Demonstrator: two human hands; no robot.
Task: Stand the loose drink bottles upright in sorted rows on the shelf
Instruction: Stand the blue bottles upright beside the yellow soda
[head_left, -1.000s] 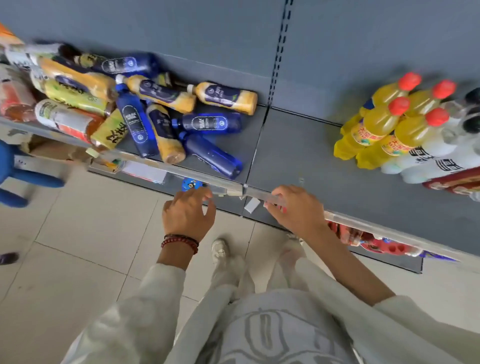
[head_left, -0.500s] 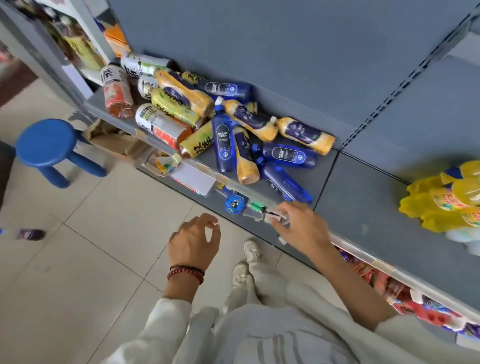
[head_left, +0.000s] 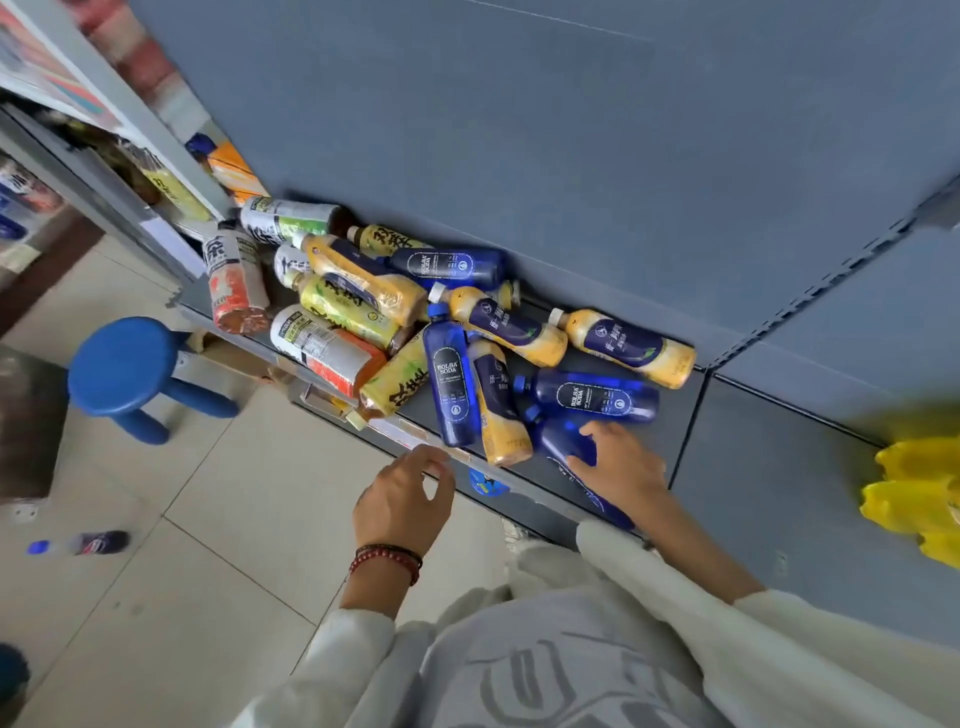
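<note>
Head view: loose drink bottles (head_left: 415, 332) lie on their sides in a crossed heap at the left end of the grey shelf (head_left: 769, 467), with deep blue soda bottles, orange-yellow ones with navy labels, and tea bottles in green and red wraps. The right hand (head_left: 621, 465) lies over the blue bottle (head_left: 563, 441) nearest the front rail (head_left: 519, 491), fingers spread; whether it grips cannot be told. The left hand (head_left: 402, 501) hovers just off the rail, loosely curled, holding nothing. Bare shelf opens right of the heap, up to blurred yellow bottles (head_left: 914, 499). Below are a tiled floor (head_left: 208, 545), a blue stool (head_left: 127, 364) and one stray bottle (head_left: 88, 543).
</note>
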